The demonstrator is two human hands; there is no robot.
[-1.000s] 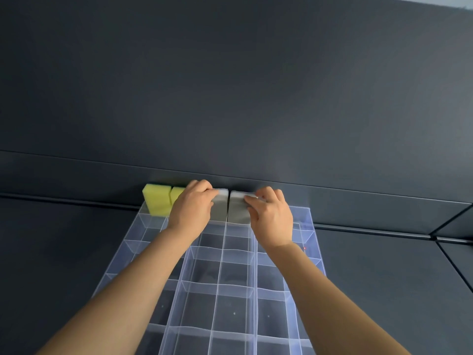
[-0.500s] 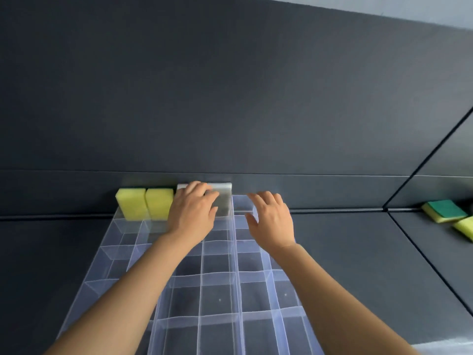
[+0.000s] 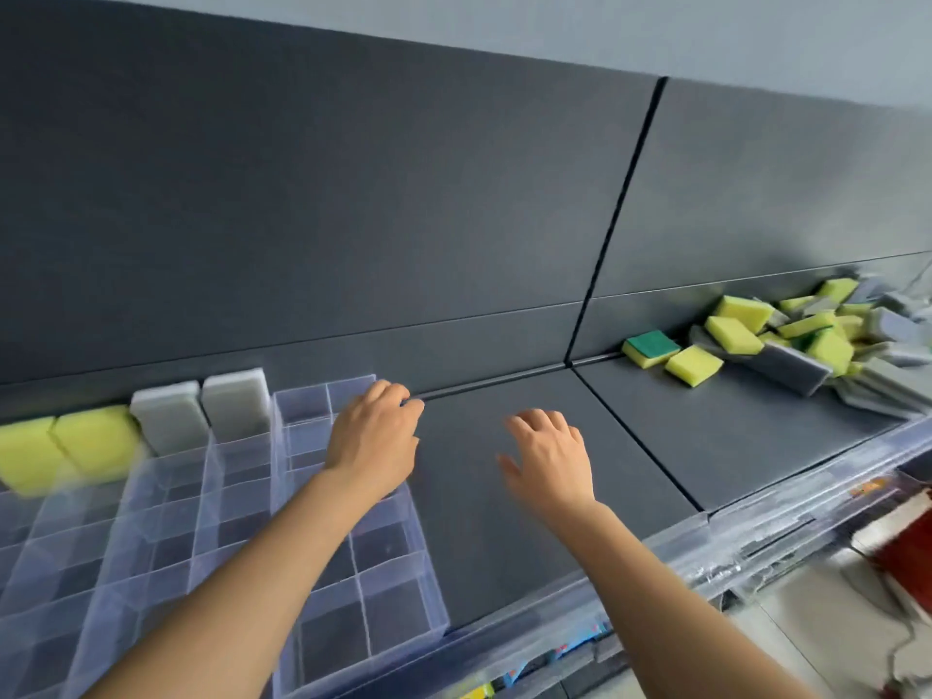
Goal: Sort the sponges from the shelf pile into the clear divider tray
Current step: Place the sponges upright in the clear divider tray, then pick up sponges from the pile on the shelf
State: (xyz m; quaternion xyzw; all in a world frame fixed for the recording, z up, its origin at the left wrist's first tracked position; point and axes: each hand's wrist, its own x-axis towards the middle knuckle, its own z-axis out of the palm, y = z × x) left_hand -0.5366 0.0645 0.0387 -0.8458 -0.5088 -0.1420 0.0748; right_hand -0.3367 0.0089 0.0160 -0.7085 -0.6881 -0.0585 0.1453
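Note:
The clear divider tray (image 3: 312,587) lies on the dark shelf at the left. In its back row stand two yellow sponges (image 3: 65,446) and two grey sponges (image 3: 201,411), upright in neighbouring compartments. My left hand (image 3: 375,441) hovers over the tray's back right corner, fingers loosely curled, holding nothing. My right hand (image 3: 549,456) is over the bare shelf to the right of the tray, fingers spread and empty. The sponge pile (image 3: 807,340), yellow, grey and one green-topped, lies far right on the shelf.
A dark back panel (image 3: 353,219) rises behind the shelf. A seam (image 3: 635,436) splits the shelf surface between my right hand and the pile. Clear plastic bins (image 3: 756,537) and a red object (image 3: 908,537) sit below the shelf's front edge.
Both hands let go of the grey sponges, which stand in the tray, and moved right. The view swung right, bringing the sponge pile into sight.

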